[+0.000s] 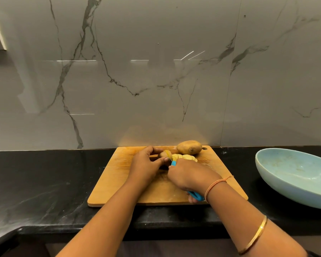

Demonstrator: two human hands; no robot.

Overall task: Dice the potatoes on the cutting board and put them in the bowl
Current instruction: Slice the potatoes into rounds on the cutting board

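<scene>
1. The wall (156,71) is grey veined stone panelling and fills the upper half of the view. A framed fitting at its left edge is cut off.
2. The countertop (44,182) is black and glossy and runs the full width below the wall.
3. The bowl (295,175) is pale blue and sits on the countertop, well apart from the board on the right. Its right side is cut off by the frame edge.
4. The cutting board (115,182) is wooden and lies centred, with its far edge against the wall.
5. The left hand (145,164) is curled over the uncut left end of the part-sliced potato (183,157), with the thumb on the near side.
6. The right hand (191,175) is closed in a fist round the knife (195,196), just beside the slices on their near side. Only the blue handle shows. The blade is mostly hidden between hand and potato, and its contact point is hard to make out.
7. The whole potato (189,147) lies at the board's far right corner, touching or just behind the slices.
8. A gold bangle (256,236) circles the right forearm, and a thread band (214,185) circles the right wrist.
</scene>
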